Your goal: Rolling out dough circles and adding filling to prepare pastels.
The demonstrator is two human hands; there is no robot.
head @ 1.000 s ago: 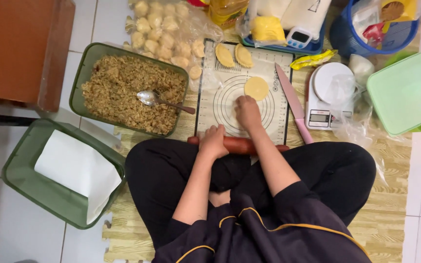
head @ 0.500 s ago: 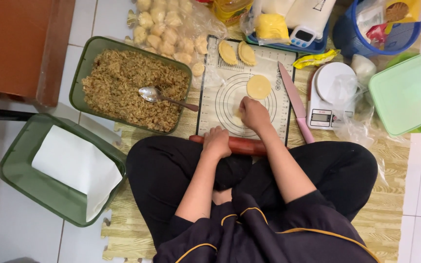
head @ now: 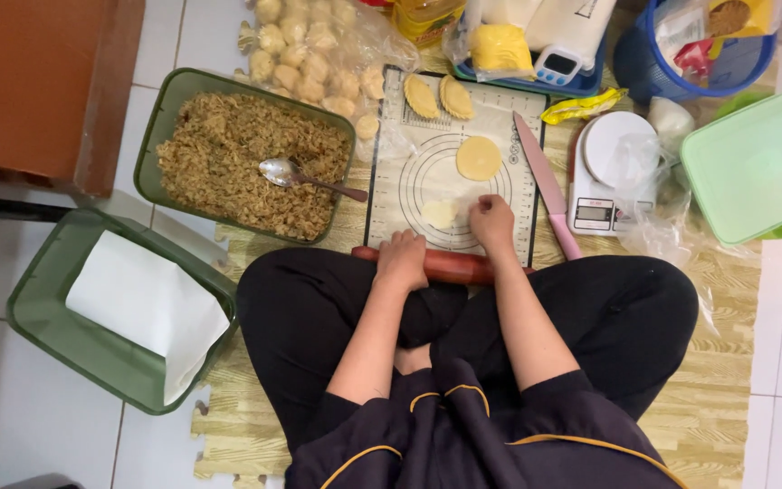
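Note:
I sit cross-legged on the floor at a pastry mat (head: 518, 127). My left hand (head: 402, 260) rests on a red-brown rolling pin (head: 463, 266) lying across the mat's near edge. My right hand (head: 492, 223) is curled just beside a small lump of dough (head: 439, 214) on the mat, touching or nearly touching it. A flat round disc of dough (head: 479, 158) lies further up the mat. Two folded, crimped pastries (head: 439, 97) sit at the mat's far edge.
A green tray of brown filling (head: 165, 118) with a spoon (head: 305, 177) stands at left. Below it is a green tray lined with white paper (head: 56, 340). A pink knife (head: 543, 184), kitchen scale (head: 610, 172), green lidded box (head: 758, 163) and dough balls (head: 309, 54) surround the mat.
My right hand has come back from the flat disc toward me, and a small dough lump now lies beside it. The left hand stays on the rolling pin.

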